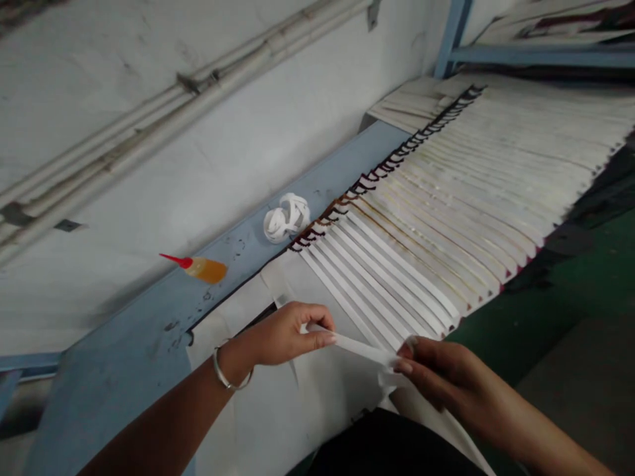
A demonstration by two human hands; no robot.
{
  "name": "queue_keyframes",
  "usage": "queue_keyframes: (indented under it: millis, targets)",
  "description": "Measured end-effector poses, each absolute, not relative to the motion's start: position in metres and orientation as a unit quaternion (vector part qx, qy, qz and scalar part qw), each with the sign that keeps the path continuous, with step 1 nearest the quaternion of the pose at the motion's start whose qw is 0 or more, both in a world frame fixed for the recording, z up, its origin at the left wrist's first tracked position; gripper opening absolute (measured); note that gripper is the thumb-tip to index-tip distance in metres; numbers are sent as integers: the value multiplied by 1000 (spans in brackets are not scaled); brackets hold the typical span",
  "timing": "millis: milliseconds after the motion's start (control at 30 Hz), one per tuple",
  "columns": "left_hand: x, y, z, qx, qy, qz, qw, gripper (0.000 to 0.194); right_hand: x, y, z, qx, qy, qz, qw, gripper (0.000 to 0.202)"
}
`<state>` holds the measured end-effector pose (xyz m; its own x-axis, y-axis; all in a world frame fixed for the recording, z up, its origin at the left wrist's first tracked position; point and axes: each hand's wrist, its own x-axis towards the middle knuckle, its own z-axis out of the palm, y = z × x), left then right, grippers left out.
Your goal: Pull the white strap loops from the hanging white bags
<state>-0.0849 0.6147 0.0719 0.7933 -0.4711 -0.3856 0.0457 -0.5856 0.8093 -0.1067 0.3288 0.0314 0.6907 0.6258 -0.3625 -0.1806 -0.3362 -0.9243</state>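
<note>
A white strip (362, 348) is stretched between my two hands above the near edge of the work. My left hand (292, 334), with a bracelet at the wrist, pinches one end between thumb and fingers. Further right, my right hand (436, 373) pinches the strip near a folded part of it. Just beyond my hands lies a row of white strips (377, 277), side by side on a pale sheet. A long overlapping stack of pale sheets (476, 192) with dark, curved edge marks continues to the upper right.
On the blue table (133, 330) lies a bottle of amber liquid (206, 270) with a red nozzle. Beside the stack is a loose coil of white strip (288, 217). A wall with pipes (198, 92) runs behind, and a blue frame (451, 39) stands at the upper right.
</note>
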Motion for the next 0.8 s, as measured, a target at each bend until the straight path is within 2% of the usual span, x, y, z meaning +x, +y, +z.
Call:
queue_keyframes:
  millis: [267, 500, 667, 800]
  targets:
    - [-12, 583, 46, 911, -84, -197, 353, 33, -115, 236, -19, -751, -40, 322, 575, 55]
    - [49, 580, 45, 896, -22, -154, 416, 32, -101, 212, -46, -745, 17, 264, 613, 51]
    - [76, 585, 39, 882, -4, -120, 456, 29, -93, 225, -46, -713, 95, 242, 652, 53]
    - [101, 590, 23, 895, -2, -53, 443, 25, -84, 239, -43, -716, 133, 212, 652, 51]
